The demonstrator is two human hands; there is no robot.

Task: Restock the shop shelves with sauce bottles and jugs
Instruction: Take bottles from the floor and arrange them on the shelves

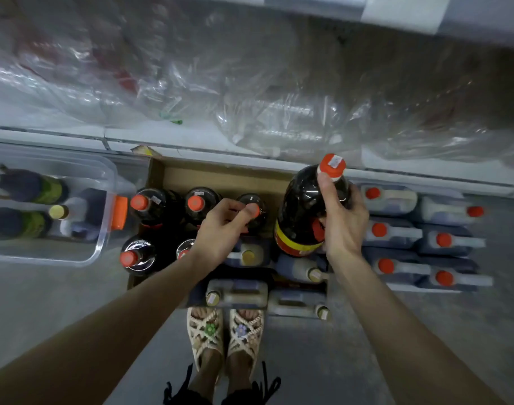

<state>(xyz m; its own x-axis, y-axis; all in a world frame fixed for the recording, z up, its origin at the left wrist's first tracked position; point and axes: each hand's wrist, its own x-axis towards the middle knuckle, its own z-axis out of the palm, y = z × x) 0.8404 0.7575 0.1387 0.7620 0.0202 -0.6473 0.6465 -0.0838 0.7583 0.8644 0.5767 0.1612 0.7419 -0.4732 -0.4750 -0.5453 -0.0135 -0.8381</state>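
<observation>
Restocking under way: right hand (342,226) grips a raised sauce bottle (304,206), left hand (220,229) pinches a second bottle (250,200) by its top; the bottles (146,204) left of that hand and the jugs (396,232) right of the right hand apparently remain unshelved.

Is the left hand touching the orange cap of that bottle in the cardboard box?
Touching. The head view shows the left hand with fingertips pinching the orange cap, no gap visible.

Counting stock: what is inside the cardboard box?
Dark orange-capped bottles stand in the cardboard box, plus yellow-capped jugs. The left hand and forearm hide whatever lies beneath them.
</observation>
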